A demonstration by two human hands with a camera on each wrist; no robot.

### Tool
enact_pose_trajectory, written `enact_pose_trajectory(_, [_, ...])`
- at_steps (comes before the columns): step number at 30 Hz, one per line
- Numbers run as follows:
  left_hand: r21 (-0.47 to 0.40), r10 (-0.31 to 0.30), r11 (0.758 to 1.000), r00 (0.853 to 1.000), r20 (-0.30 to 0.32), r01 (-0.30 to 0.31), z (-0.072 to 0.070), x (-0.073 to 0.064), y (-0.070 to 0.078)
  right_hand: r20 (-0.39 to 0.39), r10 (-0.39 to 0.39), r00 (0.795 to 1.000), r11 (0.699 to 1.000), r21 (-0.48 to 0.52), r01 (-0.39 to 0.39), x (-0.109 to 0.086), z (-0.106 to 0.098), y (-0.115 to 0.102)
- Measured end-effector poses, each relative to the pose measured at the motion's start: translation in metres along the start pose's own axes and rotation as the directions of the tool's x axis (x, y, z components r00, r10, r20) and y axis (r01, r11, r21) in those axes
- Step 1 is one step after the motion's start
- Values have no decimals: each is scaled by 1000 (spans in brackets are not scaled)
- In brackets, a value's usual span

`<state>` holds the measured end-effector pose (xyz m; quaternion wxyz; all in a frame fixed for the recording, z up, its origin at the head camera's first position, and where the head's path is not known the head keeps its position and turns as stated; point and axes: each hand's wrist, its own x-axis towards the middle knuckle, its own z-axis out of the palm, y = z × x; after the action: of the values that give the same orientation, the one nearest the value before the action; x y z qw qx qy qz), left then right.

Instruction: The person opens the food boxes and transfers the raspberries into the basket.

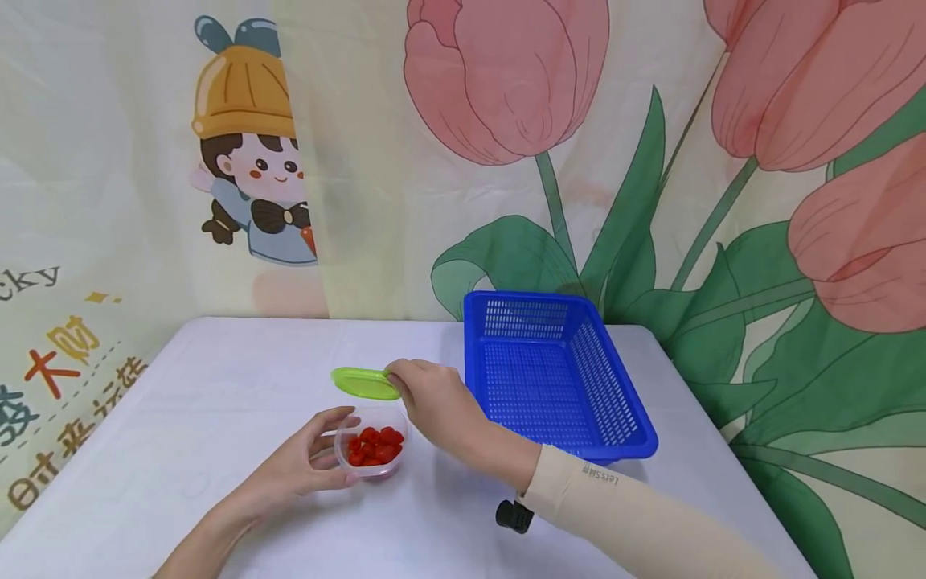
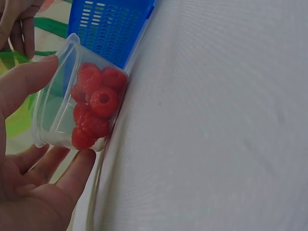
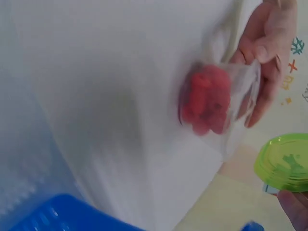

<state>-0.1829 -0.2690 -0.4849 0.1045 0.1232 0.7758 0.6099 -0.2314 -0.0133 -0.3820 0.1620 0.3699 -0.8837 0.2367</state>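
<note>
A small clear plastic container (image 1: 361, 419) stands upright on the table, with several red raspberries (image 2: 104, 102) heaped in its lower part. My left hand (image 1: 300, 460) holds it from the left side; in the left wrist view the thumb lies along the rim while the fingertips are at the container's lower side. Above and just behind the container, my right hand (image 1: 447, 410) pinches a green lid (image 1: 360, 383) by its right edge. The lid is apart from the container, whose top is uncovered. The right wrist view also shows the lid (image 3: 286, 163) at the thumb.
A blue perforated plastic basket (image 1: 473, 362) stands to the right of the container, partly behind my right forearm. White cloth covers the table (image 1: 181, 426). Behind it hangs a printed backdrop (image 1: 369, 201) with tulips and a cartoon figure. A black device (image 1: 514, 515) is at my right wrist.
</note>
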Motion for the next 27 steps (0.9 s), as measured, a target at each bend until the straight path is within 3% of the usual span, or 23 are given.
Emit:
enact_pose_trajectory(9, [1,-21,1000,1000,7,21,0,-1,1,-45,97,994,989,117,-91,26,-17,18])
enact_pose_trajectory(21, [7,-38,999,999,11,38,1,-1,0,-100,161,982,966,220,-136,48,-15,38])
enact_pose_trajectory(24, [11,-23,1000,1000,9,23,2,-1,-1,-88,199,976,948,269,-170,53,-12,42])
enact_pose_trajectory(27, [4,-14,1000,1000,11,14,2,0,0,-58,261,964,908,353,-225,58,-10,45])
